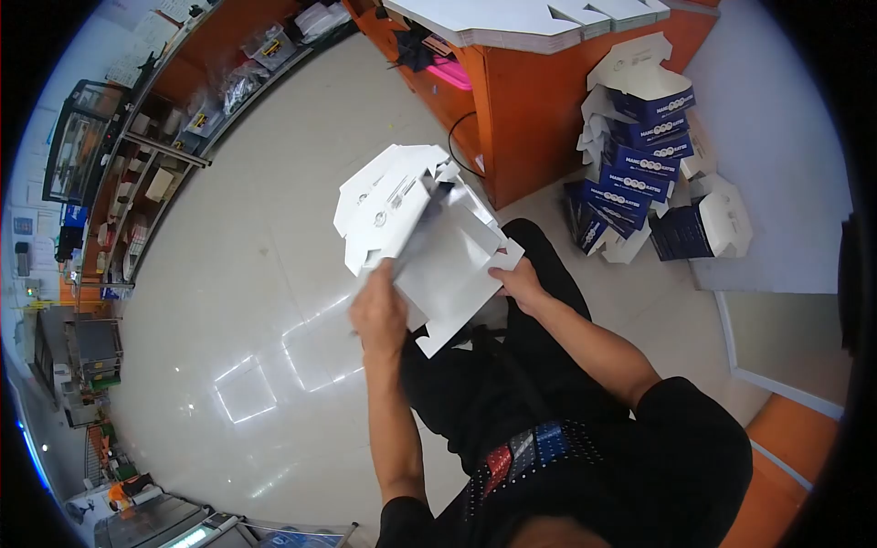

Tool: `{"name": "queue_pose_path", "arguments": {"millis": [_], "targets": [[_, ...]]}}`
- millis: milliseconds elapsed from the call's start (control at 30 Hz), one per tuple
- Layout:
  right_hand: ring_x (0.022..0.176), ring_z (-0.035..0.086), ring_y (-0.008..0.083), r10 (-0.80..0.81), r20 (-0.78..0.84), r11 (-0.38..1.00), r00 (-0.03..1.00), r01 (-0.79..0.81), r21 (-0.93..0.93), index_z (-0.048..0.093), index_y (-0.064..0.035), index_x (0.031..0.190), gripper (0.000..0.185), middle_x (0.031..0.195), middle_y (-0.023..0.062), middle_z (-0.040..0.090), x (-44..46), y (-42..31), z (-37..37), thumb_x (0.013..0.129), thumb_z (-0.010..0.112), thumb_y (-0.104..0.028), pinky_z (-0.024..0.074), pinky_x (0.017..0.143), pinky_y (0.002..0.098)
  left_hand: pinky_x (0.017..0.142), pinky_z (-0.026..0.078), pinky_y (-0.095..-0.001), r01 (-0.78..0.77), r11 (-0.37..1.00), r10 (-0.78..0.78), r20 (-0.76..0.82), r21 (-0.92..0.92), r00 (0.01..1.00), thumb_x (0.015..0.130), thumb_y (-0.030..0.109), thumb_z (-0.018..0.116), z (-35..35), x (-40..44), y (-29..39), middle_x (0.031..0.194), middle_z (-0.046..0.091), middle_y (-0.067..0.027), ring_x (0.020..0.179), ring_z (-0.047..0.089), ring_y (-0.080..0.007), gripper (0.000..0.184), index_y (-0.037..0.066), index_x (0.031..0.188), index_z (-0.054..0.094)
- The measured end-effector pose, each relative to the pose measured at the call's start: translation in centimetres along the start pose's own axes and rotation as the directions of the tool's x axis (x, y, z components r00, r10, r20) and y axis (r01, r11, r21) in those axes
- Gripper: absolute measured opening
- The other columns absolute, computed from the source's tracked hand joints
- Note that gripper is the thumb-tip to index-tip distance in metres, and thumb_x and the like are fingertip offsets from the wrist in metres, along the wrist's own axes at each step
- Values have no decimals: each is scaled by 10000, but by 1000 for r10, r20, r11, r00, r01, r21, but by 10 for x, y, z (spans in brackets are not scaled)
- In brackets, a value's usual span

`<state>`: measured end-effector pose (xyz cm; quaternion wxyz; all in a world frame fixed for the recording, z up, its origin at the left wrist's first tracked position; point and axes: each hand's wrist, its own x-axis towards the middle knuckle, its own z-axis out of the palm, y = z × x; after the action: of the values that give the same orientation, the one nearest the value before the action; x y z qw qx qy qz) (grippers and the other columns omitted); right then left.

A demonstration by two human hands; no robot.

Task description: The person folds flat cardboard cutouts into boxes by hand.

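A partly folded white cardboard box (454, 265) is in front of me above my lap, its hollow inside facing up and its wide printed flap (388, 201) standing out to the far left. My left hand (379, 309), slightly blurred, is closed on the box's near left edge. On the right side, my right hand (519, 281) pinches a side panel, thumb on top, with the other fingers mostly hidden beneath. A notched tab points toward me at the box's near end.
Several folded blue-and-white boxes (635, 173) are piled on the floor at right, against a pale wall. An orange table (525, 119) bears stacked white die-cut sheets (539, 26). Shelves with plastic bins line the far left. Shiny tiled floor (247, 310) lies left of me.
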<state>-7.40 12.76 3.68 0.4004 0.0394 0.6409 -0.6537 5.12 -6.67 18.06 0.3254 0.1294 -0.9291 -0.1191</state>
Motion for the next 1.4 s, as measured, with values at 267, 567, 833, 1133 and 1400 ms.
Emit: {"name": "queue_pose_path", "arguments": {"millis": [267,567,833,1133,1400], "targets": [[914,632,246,-499,-352,864,792,423,-273,520,-5,1266,604,1023,103,635,-1,-42,-19,861,780,-369,495,833,336,696,565,-354,-171,984,159,170,59,973,756,-39,682,-59,0,80,922,731,-94,802,715,-223,311,28,1060,695],[959,591,83,60,217,998,974,-58,-19,582,-80,1286,378,1107,10,634,-72,-63,-71,998,612,-323,488,752,271,726,579,-334,759,489,-309,728,-429,611,1022,232,579,42,-101,111,1068,721,-123,840,710,-211,322,21,1258,638],[895,622,121,-55,280,971,958,118,-210,498,-7,1389,621,1185,107,618,-91,-58,-49,858,791,-139,538,760,287,611,544,-272,799,395,-311,752,-454,581,986,285,659,73,-22,104,909,711,-117,743,678,-150,356,-33,1144,678],[1457,362,294,-528,498,811,688,583,54,299,-44,1549,1085,1599,175,301,-149,-76,-60,691,936,-232,466,1077,442,736,595,-279,569,-419,-522,701,-707,486,1013,143,622,26,-8,105,1007,723,-103,851,706,-156,228,-42,1141,664],[1305,534,397,-740,655,-99,153,939,-331,688,-130,1245,416,1424,107,566,-148,-114,-45,830,727,-135,524,1000,450,815,634,-362,382,-573,-459,670,-725,583,1059,157,516,-16,2,107,1107,715,-143,963,726,-216,268,-35,1219,615]]}}
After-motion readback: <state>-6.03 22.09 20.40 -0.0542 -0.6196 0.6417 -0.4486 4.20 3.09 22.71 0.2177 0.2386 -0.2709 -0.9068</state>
